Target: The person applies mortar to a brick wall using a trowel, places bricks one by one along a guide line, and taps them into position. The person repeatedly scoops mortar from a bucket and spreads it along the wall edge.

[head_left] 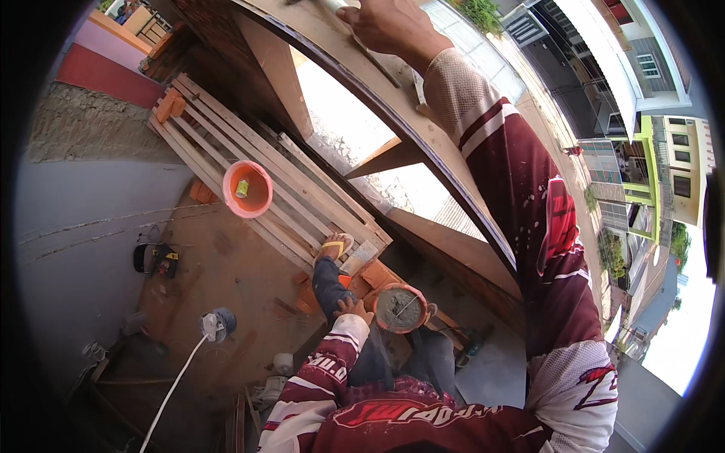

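Note:
My right hand [396, 29] reaches over a long board-like ledge [453, 155] at the top edge of the view. Its fingers look bent beside a pale rod-like piece [331, 6]; the picture's edge cuts off part of the grip. A thin dark strip [381, 68] and a small pale-ended tool [420, 92] lie on the ledge. My left hand [353, 308] rests on my bent left leg, fingers spread and holding nothing. Just right of it, an orange bucket [421, 326] of wet grey mortar [398, 308] stands by my legs.
Left of the ledge runs a slatted wooden platform [249, 170], with my sandalled foot [334, 245] on its near end. Another orange bucket [249, 214] sits there, a yellowish container inside. Bricks [370, 278] support the planks. A blue-grey pail [219, 323] and power tool [165, 261] are lower left.

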